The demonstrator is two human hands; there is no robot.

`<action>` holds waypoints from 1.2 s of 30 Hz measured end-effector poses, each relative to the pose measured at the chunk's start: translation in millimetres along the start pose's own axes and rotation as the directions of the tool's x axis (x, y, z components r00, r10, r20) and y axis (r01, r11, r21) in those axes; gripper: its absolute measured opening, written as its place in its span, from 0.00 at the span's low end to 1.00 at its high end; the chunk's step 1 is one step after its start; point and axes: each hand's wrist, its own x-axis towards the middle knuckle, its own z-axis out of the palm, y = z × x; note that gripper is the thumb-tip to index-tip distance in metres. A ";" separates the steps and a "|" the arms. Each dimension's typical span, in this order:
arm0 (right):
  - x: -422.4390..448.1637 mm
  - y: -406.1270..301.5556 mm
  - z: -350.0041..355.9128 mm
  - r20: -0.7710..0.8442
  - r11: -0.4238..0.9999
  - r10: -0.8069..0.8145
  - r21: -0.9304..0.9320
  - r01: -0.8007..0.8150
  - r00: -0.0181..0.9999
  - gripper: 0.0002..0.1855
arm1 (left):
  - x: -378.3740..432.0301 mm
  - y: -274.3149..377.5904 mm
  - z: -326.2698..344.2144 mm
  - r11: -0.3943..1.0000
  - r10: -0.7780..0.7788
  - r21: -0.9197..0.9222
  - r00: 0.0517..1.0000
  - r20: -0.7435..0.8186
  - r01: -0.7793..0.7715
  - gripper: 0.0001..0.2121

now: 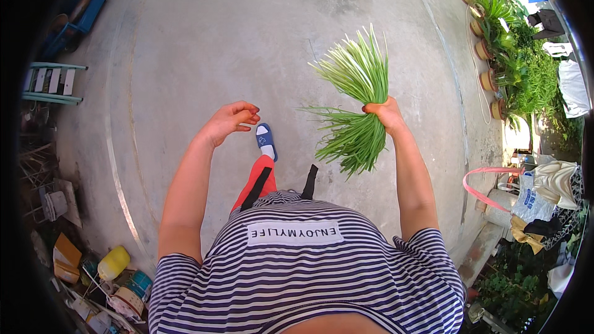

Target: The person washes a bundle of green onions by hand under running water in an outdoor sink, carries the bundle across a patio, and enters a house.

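My right hand (386,113) grips a thick bunch of long green stalks, like chives (355,137), around its middle. The pale cut ends fan out away from me, and the darker leafy ends droop back towards my body. To the left, my left hand (239,118) hangs in the air with its fingers loosely bent and apart, holding nothing. Under it, one foot in a blue slide sandal (267,141) and a white sock shows on the concrete floor (287,55).
Potted plants (487,80) line the right side, with bags (533,199) nearer to me. At the left stand a light green step ladder (53,83) and a blue cart (90,7). A yellow container (113,262) and buckets sit at the lower left.
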 end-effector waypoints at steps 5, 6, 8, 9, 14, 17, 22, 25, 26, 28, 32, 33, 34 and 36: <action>65.4 -128.7 62.1 0.148 0.997 -0.073 -0.006 0.075 0.986 0.11 | 84.2 91.4 -38.6 0.925 0.285 -0.322 0.930 0.232 -0.203 0.18; 74.1 -153.3 72.6 0.174 0.997 -0.074 -0.012 0.077 0.982 0.11 | 99.4 106.6 -46.2 0.907 0.338 -0.357 0.892 0.300 -0.223 0.19; 91.6 -194.9 88.0 0.204 0.995 -0.073 -0.057 0.086 0.976 0.11 | 123.1 132.7 -58.1 0.926 0.316 -0.314 0.887 0.338 -0.210 0.20; 99.3 -217.2 95.5 0.227 0.992 -0.074 -0.082 0.095 0.971 0.12 | 134.2 145.8 -69.1 0.949 0.280 -0.249 0.880 0.383 -0.193 0.20; 138.1 -294.4 129.5 0.216 0.869 -0.337 -0.304 0.391 0.916 0.15 | 195.6 183.8 -103.8 0.824 0.484 -0.508 0.776 0.404 -0.249 0.39; 158.1 -314.1 154.3 0.169 0.630 -0.564 -0.545 0.553 0.808 0.19 | 219.3 226.1 -98.2 0.627 0.716 -0.633 0.656 0.238 -0.454 0.41; 211.2 -328.4 170.5 0.168 0.334 -0.716 -0.770 0.544 0.677 0.24 | 278.1 284.0 -104.9 0.403 0.759 -0.840 0.645 0.086 -0.363 0.40; 265.4 -345.5 161.8 0.208 0.165 -0.847 -0.772 0.614 0.490 0.29 | 317.9 326.4 -113.5 0.348 0.772 -0.842 0.635 0.008 -0.412 0.37; 279.4 -351.3 158.3 0.228 0.147 -0.848 -0.766 0.626 0.478 0.29 | 331.3 335.8 -115.7 0.316 0.777 -0.852 0.630 -0.020 -0.417 0.32; 306.3 -371.8 152.9 0.283 0.154 -0.827 -0.717 0.679 0.486 0.37 | 356.1 364.5 -126.6 0.317 0.757 -0.854 0.653 -0.035 -0.413 0.31; 349.7 -441.7 132.7 0.412 0.296 -0.622 -0.663 0.688 0.665 0.45 | 411.2 424.5 -153.5 0.306 0.717 -0.871 0.694 -0.056 -0.385 0.28; 361.6 -461.4 123.7 0.407 0.305 -0.620 -0.663 0.684 0.671 0.45 | 429.2 434.4 -157.5 0.301 0.703 -0.889 0.710 -0.037 -0.344 0.28; 374.3 -482.3 116.9 0.477 0.382 -0.525 -0.608 0.696 0.705 0.45 | 441.4 445.5 -162.9 0.310 0.679 -0.884 0.732 -0.050 -0.349 0.27; 414.7 -496.4 102.0 0.561 0.418 -0.479 -0.531 0.737 0.675 0.38 | 460.3 457.6 -174.0 0.300 0.649 -0.901 0.760 -0.047 -0.312 0.26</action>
